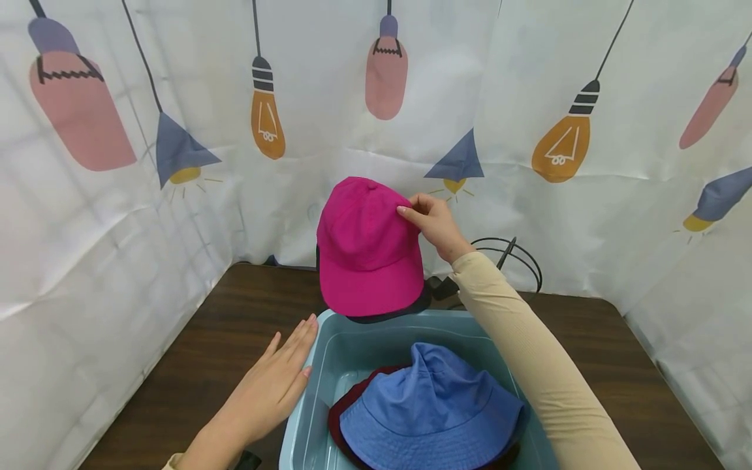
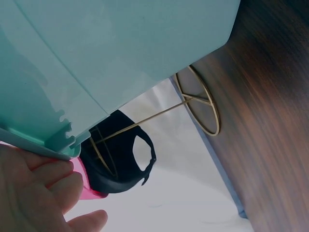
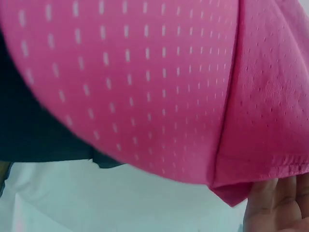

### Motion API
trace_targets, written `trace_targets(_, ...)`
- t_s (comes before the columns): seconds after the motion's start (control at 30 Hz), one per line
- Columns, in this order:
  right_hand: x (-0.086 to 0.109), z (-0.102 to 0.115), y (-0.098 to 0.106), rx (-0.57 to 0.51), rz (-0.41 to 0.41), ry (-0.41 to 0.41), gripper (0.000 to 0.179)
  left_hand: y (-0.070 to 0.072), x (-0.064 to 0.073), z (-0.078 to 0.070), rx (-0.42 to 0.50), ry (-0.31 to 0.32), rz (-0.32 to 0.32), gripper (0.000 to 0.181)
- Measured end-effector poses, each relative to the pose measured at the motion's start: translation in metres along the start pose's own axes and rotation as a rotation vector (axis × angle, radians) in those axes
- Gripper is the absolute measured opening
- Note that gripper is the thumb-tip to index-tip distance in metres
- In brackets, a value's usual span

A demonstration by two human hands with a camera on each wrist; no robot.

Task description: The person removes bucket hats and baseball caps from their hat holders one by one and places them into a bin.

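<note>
A bright pink baseball cap (image 1: 370, 245) sits over a dark cap (image 2: 116, 159) beyond the bin. In the head view my right hand (image 1: 437, 225) pinches the pink cap's right edge between thumb and fingers; the right wrist view shows its fingers (image 3: 273, 208) at the cap's lower edge. My left hand (image 1: 264, 388) lies with straight fingers against the left rim of the light blue bin (image 1: 302, 391). Inside the bin, a blue bucket hat (image 1: 435, 411) rests on a dark red hat (image 1: 341, 418). A gold wire stand (image 2: 154, 116) reaches into the dark cap.
Dark wood tabletop (image 1: 205, 333) surrounds the bin. Black wire loops (image 1: 508, 253) rise at the back, partly behind my right sleeve (image 1: 534, 352). A white curtain (image 1: 329, 72) printed with lamps encloses the back and sides.
</note>
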State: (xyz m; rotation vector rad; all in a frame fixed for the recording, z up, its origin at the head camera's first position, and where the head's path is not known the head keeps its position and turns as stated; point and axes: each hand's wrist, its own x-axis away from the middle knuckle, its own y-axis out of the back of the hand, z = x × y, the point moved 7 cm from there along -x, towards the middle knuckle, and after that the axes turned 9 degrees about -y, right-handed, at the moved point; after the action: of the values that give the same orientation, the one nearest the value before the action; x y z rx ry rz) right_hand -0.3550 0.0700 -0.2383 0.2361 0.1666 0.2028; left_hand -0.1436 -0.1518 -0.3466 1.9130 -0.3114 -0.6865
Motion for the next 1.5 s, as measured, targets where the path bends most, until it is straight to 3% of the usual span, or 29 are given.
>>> trace_targets(0.33, 0.007, 0.016, 0.009, -0.106, 0.037, 0.03, 0.008, -0.001, 0.0, 0.001, 0.009, 0.003, 0.004, 0.059)
trace_targets(0.7, 0.018, 0.011, 0.017, -0.168, 0.128, -0.081, 0.013, 0.0, 0.001, 0.0, -0.012, -0.023, -0.019, 0.058)
trace_targets(0.93, 0.028, 0.004, 0.013, -0.084, 0.181, -0.14, 0.008, 0.001, 0.001, -0.002, -0.055, -0.08, -0.056, 0.057)
trace_targets(1.13, 0.03, -0.011, 0.009, 0.006, 0.164, -0.174, 0.008, 0.0, 0.002, -0.002, -0.031, -0.065, -0.054, 0.056)
trace_targets(1.5, 0.034, -0.015, -0.003, 0.141, 0.171, -0.128, 0.016, 0.0, 0.002, -0.001, -0.021, -0.063, -0.054, 0.056)
